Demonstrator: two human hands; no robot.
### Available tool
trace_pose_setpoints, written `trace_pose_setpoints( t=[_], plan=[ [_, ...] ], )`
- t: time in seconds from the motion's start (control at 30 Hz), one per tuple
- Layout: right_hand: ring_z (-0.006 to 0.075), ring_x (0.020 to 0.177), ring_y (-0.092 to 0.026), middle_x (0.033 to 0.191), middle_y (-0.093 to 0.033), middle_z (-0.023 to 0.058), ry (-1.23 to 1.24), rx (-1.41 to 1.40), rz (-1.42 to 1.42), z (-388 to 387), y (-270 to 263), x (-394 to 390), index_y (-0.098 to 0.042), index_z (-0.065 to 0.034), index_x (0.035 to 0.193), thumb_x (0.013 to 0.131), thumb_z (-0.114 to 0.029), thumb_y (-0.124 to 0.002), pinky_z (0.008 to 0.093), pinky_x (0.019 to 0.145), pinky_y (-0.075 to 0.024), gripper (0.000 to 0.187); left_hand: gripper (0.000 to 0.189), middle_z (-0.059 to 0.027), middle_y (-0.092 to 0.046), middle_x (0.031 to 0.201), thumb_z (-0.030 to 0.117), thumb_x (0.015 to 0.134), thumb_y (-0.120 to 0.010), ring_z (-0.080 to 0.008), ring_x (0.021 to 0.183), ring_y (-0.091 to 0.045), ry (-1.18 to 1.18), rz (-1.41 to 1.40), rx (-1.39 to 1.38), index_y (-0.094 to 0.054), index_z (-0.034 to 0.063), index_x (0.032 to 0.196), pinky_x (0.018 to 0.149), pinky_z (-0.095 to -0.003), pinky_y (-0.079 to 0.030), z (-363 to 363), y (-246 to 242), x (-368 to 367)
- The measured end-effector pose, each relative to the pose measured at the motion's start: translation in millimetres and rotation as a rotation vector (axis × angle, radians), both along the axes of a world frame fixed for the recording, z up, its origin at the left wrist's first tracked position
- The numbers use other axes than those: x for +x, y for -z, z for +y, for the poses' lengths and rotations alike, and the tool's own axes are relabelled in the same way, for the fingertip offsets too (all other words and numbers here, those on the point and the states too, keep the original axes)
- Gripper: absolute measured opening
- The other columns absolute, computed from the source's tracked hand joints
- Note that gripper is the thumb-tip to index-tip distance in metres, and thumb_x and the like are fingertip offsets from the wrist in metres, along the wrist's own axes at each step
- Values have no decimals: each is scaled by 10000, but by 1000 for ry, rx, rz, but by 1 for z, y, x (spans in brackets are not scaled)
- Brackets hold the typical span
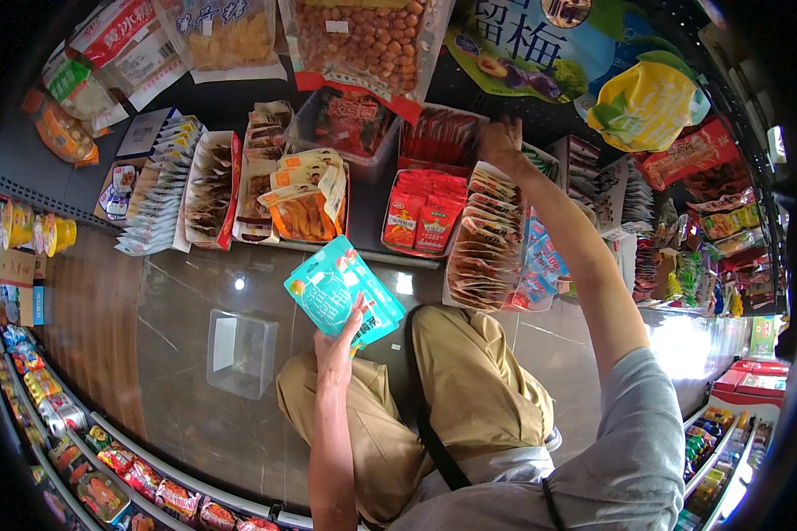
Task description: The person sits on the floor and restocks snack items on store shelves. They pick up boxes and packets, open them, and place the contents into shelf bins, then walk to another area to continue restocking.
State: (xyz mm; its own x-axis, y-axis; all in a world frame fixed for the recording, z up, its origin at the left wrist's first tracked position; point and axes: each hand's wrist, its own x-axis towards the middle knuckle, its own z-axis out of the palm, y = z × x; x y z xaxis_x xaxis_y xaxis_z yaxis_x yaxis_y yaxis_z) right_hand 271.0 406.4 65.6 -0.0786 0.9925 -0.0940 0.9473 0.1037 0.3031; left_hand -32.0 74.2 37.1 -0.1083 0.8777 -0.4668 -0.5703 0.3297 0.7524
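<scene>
My left hand (337, 345) is closed round the lower edge of several teal snack pouches (345, 292), held over the tiled floor in front of the shelf. My right hand (503, 139) reaches to the back of the bottom shelf, between a box of dark red sachets (442, 136) and the open box of brown snack packets (488, 245). Its fingertips are partly hidden at the dark back, so whether they hold anything does not show. Red snack packets (425, 212) stand in a box to its left. A green and blue pouch (525, 46) hangs above.
A clear plastic bin (242, 355) stands on the floor left of my knees. Snack boxes line the shelf, among them orange pouches (309, 199). A hanging bag of nuts (365, 46) and a yellow pouch (641, 106) overhang it. Another stocked shelf (186, 494) runs behind at lower left.
</scene>
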Motion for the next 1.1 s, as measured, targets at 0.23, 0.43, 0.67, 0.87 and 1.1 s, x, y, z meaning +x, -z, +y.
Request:
trace_pose_setpoints(
  t=[0.23,0.43,0.67,0.87,1.1],
  plan=[
    [361,1182,-478,1108,-627,149,-30,27,131,-12,-28,-24,-662,-96,1068,788,-236,-608,585,1059,-222,318,449,-131,-603,1234,116,850,-701,-180,1099,-592,-9,16,-28,-553,-62,1234,971,-318,-446,-2,-3,-1],
    [274,687,-689,777,-686,188,-12,-150,913,-1,-28,-109,-697,-7,852,827,-394,-612,367,684,-564,398,444,-131,-610,1223,104,847,-702,-181,1089,-598,-4,32,-22,-554,-60,1232,972,-321,-448,-1,-6,0],
    [206,538,-675,644,-674,135,250,-228,1108,-27,-9,-176,-648,33,749,858,-275,-563,314,533,-561,337,424,-140,-605,1229,78,854,-685,-192,1106,-592,-35,6,-21,-553,-65,1231,989,-323,-437,-2,-4,2],
    [204,562,-682,607,-670,120,215,-192,1028,-14,-9,-182,-667,13,713,840,-259,-582,298,595,-568,312,432,-150,-594,1244,85,864,-674,-200,1113,-590,9,19,-27,-541,-76,1242,995,-326,-431,-2,-5,-1],
    [345,968,-654,1005,-678,184,129,75,636,19,33,-145,-701,-79,975,878,-183,-516,427,820,-537,234,429,-139,-609,1223,106,865,-681,-193,1110,-589,-16,-7,-20,-551,-70,1235,989,-319,-438,1,-11,3]
  ],
)
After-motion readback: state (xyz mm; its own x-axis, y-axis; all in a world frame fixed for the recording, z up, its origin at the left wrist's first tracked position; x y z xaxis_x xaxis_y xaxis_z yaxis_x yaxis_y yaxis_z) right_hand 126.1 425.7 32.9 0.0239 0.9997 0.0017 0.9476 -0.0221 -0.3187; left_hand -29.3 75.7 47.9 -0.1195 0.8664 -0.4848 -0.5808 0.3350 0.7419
